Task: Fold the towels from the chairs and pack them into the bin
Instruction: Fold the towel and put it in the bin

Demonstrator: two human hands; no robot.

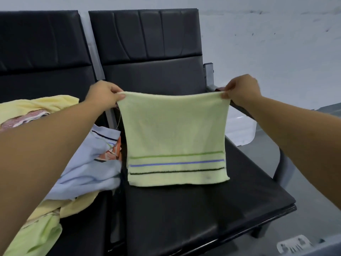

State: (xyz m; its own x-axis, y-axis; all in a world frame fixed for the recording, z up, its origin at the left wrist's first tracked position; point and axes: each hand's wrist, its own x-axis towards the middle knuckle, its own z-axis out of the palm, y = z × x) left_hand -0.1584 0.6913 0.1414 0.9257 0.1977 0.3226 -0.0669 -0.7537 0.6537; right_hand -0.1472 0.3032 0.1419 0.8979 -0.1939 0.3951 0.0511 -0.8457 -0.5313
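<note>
While left hand (105,96) and right hand (242,91) each pinch a top corner, the towel (175,133) hangs spread between them over the chair (203,209) seat; folding seems mid-way, and next the corners must meet to halve it.

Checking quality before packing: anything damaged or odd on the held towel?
A loose thread hangs from the green towel at its top corner below the left hand; a faint dark spot marks its bottom hem.

I hold the pale green towel (173,130) hanging by its top corners, striped hem perhaps brushing the chair seat (203,209).
</note>
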